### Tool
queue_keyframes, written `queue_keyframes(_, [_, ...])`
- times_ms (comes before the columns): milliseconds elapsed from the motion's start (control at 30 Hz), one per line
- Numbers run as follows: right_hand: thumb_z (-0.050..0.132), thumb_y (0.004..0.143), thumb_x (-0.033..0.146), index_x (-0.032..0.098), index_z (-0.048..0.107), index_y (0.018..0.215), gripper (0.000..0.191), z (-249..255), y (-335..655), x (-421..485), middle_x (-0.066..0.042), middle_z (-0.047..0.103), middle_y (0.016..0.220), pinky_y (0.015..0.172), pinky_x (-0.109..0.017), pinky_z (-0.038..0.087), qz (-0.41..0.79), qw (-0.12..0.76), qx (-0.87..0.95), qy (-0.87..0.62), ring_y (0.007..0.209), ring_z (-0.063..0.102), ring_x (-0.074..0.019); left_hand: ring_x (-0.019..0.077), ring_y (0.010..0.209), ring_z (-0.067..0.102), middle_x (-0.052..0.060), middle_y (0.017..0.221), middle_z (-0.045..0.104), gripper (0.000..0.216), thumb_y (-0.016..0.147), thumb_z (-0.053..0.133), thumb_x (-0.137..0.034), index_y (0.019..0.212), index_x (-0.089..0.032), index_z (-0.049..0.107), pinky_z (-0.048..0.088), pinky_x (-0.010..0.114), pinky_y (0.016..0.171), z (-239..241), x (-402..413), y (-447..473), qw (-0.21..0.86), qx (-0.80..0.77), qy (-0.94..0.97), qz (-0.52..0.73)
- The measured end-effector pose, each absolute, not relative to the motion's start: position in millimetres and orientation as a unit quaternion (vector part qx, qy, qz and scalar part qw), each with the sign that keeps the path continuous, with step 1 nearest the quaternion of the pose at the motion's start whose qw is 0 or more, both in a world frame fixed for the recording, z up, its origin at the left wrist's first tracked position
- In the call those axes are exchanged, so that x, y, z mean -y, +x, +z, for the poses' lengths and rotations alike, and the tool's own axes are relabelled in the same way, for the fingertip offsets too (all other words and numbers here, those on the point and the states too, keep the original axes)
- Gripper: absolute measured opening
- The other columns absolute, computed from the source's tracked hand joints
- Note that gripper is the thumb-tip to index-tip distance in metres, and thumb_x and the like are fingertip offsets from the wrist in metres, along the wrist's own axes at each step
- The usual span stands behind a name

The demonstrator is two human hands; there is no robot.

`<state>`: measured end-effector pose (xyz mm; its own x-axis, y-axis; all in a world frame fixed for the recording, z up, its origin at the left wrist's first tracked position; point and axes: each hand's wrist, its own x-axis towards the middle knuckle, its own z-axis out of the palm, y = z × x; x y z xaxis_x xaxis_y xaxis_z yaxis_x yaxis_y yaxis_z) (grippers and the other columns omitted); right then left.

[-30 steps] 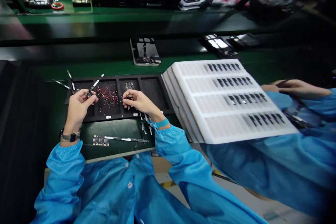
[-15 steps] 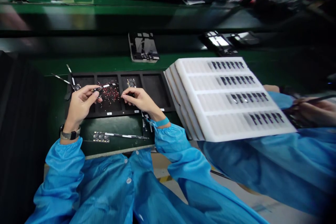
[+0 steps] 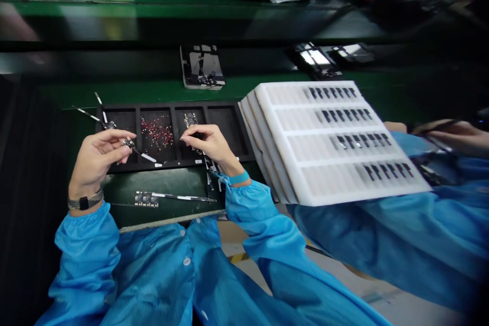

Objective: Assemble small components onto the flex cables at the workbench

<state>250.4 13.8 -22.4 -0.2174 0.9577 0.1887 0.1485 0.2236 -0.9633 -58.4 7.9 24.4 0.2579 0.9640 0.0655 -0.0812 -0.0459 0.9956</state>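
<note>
My left hand (image 3: 100, 157) pinches a small circuit board (image 3: 129, 142) between thumb and fingers, over the left part of a black compartment tray (image 3: 225, 148). A thin black-and-white strip (image 3: 147, 157) runs from the board toward the lower right. Tiny red-and-black parts (image 3: 156, 131) lie scattered in the tray's second compartment. My right hand (image 3: 210, 143) has thumb and forefinger pressed together above the third compartment; anything in that pinch is too small to make out. Just behind its fingers lies a circuit board panel (image 3: 190, 119).
Another board panel (image 3: 146, 199) with a strip lies in front of the tray. White foam trays (image 3: 301, 183) holding black pieces stand stacked at the right. A flat stack (image 3: 202, 67) sits behind. A co-worker's hand (image 3: 458, 135) shows far right.
My left hand has moved left and slightly down with the circuit board, away from the red parts. Its strip now points lower right. My right hand has shifted slightly, staying pinched.
</note>
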Motion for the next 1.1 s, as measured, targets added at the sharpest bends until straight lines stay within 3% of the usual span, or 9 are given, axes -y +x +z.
queue_keyframes(300, [0.078,0.094,0.049,0.018,0.079,0.087,0.032,-14.3,231.1,1.8,-0.007,0.079,0.088,0.083,-0.034,0.056,0.478,0.381,0.693,-0.382,0.081,0.071,-0.0194,0.012,0.059,0.063,0.002,0.074,0.072,0.029,0.081,0.085,-0.026,0.107,-0.014,0.081,0.052,0.024,0.059,17.8,-6.6,-24.3,0.619,-0.416,0.59,0.311])
queue_keyframes(533, [0.077,0.093,0.051,0.017,0.078,0.088,0.034,-21.0,222.2,4.0,-0.006,0.079,0.088,0.082,-0.032,0.055,0.488,0.361,0.687,-0.398,0.082,0.071,-0.0195,0.0126,0.061,0.065,0.002,0.075,0.071,0.027,0.08,0.084,-0.028,0.101,-0.013,0.075,0.053,0.026,0.062,6.3,-8.5,-16.7,0.632,-0.397,0.595,0.298])
queue_keyframes(1100, [0.076,0.094,0.046,0.018,0.077,0.085,0.029,-19.7,217.1,6.3,-0.006,0.079,0.088,0.084,-0.034,0.055,0.487,0.367,0.683,-0.402,0.083,0.071,-0.0208,0.0141,0.06,0.064,0.002,0.071,0.07,0.025,0.081,0.084,-0.029,0.1,-0.014,0.077,0.054,0.027,0.061,2.4,-8.0,-12.6,0.617,-0.403,0.605,0.299])
